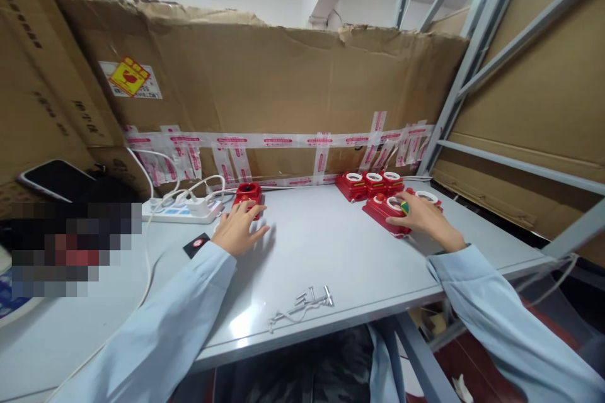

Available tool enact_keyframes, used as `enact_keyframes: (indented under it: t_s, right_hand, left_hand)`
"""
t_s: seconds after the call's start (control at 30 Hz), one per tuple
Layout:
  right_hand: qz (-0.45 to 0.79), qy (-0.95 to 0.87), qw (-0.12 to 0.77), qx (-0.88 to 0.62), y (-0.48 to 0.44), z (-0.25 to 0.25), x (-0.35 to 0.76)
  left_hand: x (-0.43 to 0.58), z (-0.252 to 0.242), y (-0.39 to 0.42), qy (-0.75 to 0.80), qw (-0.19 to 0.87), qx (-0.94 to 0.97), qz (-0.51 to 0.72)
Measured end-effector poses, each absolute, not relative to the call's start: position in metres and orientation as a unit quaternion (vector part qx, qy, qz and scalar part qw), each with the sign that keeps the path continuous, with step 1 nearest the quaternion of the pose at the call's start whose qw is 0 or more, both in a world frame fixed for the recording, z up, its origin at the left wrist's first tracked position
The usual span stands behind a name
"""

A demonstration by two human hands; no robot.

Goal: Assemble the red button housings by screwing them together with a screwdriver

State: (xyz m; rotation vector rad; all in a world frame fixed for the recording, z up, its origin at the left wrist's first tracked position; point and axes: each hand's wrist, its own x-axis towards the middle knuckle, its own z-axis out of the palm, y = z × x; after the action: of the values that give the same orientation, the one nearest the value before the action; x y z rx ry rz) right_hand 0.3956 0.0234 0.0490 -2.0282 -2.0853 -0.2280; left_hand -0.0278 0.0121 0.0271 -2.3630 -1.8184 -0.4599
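On the pale tabletop (340,252), toward its left side, my left hand (237,230) lies over a lone red unit (248,190), fingers spread and thumb held apart, covering its near part. Just beside my left wrist is a small dark card (195,244), and beyond it a white power strip (198,211) with cords plugged in.

Over on the right, my right hand (425,219) arches above a red housing (375,210) with a white ring, thumb and fingers apart at its near side; I cannot tell whether they grip it. A small green-and-yellow spot (405,207) shows by my fingertips, too small to identify. Behind stands a row of three red units (352,189) with white rings. Near the front edge lie loose metal pieces (326,297), well apart from both hands.
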Motion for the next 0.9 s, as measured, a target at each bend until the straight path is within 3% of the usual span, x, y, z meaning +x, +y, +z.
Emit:
enact_keyframes:
  t_s: [0.2,0.53,0.6,0.77,0.9]
  right_hand:
    - [-0.014,-0.789,0.151,-0.595,0.01,0.052,0.344]
    - [0.193,-0.918,0.232,-0.256,0.006,0.05,0.213]
    - [0.204,-0.893,0.29,-0.278,0.007,0.052,0.211]
    - [0.26,-0.677,0.547,-0.418,0.024,0.056,0.236]
    - [0.34,-0.586,0.617,-0.4,0.032,0.057,0.251]
  left_hand:
    - [-0.021,0.031,0.006,-0.55,0.026,-0.822,-0.146]
    - [-0.004,0.03,-0.007,-0.4,-0.125,-0.888,-0.19]
    - [-0.005,0.028,-0.006,-0.403,-0.178,-0.878,-0.187]
    - [-0.006,0.028,-0.004,-0.402,-0.199,-0.872,-0.196]
    - [-0.005,0.029,-0.004,-0.395,-0.206,-0.874,-0.197]
